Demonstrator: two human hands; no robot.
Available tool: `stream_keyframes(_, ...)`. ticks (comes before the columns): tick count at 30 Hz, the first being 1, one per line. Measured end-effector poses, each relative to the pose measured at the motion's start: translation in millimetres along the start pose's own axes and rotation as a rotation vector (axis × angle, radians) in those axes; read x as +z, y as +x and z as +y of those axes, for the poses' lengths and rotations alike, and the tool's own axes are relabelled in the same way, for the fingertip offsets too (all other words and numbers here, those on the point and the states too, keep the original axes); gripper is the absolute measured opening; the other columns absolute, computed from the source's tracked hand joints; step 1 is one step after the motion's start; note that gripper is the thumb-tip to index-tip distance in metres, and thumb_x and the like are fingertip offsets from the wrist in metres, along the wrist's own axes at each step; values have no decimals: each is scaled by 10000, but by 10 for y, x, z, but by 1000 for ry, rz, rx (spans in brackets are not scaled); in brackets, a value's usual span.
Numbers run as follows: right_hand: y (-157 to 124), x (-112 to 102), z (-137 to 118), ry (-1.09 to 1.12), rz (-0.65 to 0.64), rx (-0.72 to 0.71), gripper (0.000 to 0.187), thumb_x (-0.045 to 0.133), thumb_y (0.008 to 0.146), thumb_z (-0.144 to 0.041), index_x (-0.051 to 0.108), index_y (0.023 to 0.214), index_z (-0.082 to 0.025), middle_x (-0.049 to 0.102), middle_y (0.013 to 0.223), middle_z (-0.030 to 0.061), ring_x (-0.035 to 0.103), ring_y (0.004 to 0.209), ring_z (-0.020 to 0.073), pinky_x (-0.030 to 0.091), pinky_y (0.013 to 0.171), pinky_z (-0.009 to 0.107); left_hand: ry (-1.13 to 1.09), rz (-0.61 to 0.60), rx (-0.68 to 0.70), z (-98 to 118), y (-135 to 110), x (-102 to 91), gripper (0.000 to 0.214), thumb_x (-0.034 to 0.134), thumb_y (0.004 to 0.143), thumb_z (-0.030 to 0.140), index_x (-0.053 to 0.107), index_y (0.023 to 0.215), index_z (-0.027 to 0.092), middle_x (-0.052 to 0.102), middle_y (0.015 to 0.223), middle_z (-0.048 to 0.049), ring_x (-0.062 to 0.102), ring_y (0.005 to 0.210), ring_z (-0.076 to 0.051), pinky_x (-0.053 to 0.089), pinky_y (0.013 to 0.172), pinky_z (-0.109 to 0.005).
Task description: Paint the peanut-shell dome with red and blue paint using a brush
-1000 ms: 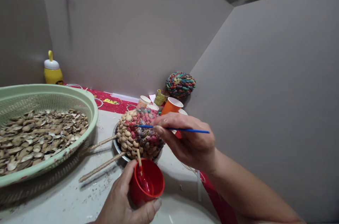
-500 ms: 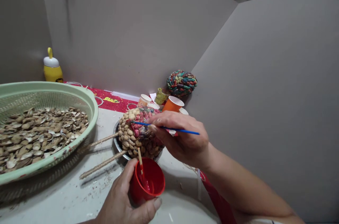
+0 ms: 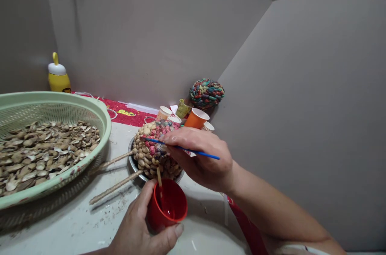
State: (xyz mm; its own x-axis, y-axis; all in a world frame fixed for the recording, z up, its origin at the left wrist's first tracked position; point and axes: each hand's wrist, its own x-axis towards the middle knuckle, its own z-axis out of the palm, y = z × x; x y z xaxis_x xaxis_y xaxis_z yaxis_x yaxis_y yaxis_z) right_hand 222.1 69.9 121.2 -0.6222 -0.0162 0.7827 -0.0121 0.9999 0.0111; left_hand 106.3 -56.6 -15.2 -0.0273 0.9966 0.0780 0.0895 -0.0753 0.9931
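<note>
My left hand [image 3: 146, 221] is wrapped round a red cup [image 3: 177, 202], tilted slightly toward me, with red paint and a wooden stick [image 3: 159, 178] inside. Between the fingers of my right hand [image 3: 200, 154] is a blue paintbrush [image 3: 196, 151]. Its tip touches a rounded form covered in shells [image 3: 147, 158], partly bare tan and partly painted red, pink and grey-blue. My right hand hides this form's right side. It rests in a metal bowl [image 3: 131, 162], and two twine-wrapped sticks [image 3: 116, 187] reach out from it to the left.
A green plastic basket [image 3: 105, 118] of shells stands at left. Behind are a yellow bottle [image 3: 58, 81], an orange paper cup [image 3: 196, 119], other cups and a multicoloured shell-covered ball [image 3: 207, 93]. Grey walls enclose the table [image 3: 120, 134] at the back and right.
My right hand and the paintbrush have shifted slightly left and down, the brush tip moving left across the shells. My left hand still holds the cup in nearly the same place.
</note>
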Motion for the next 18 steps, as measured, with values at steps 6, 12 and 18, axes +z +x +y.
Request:
stream_keyframes(6, -38, -111, -45, -25, -36, 48, 176, 667, 877, -61, 662, 977, -206, 766, 796, 34, 752, 739, 160, 642, 697, 267, 0, -4, -21, 8, 1, -10, 626, 748, 742, 325, 558, 1324, 195, 718, 1270, -113, 692, 1124, -270, 557, 981, -336)
stream_keyframes(12, -98, -211, -40, 21, 26, 62, 291, 673, 841, 0, 668, 1064, -187, 792, 877, 69, 778, 829, 180, 657, 747, 291, -25, 33, -11, 2, -2, 7, 620, 741, 727, 308, 580, 1316, 204, 724, 1263, -106, 698, 1114, -272, 561, 973, -342)
stream_keyframes(18, -114, -168, 43, 68, 93, -11, 458, 681, 806, 52, 664, 1192, -194, 803, 941, 89, 784, 911, 207, 677, 794, 362, -55, 12, -44, -22, -10, 34, 681, 739, 735, 344, 533, 1363, 177, 693, 1313, -149, 677, 1161, -285, 544, 1016, -372)
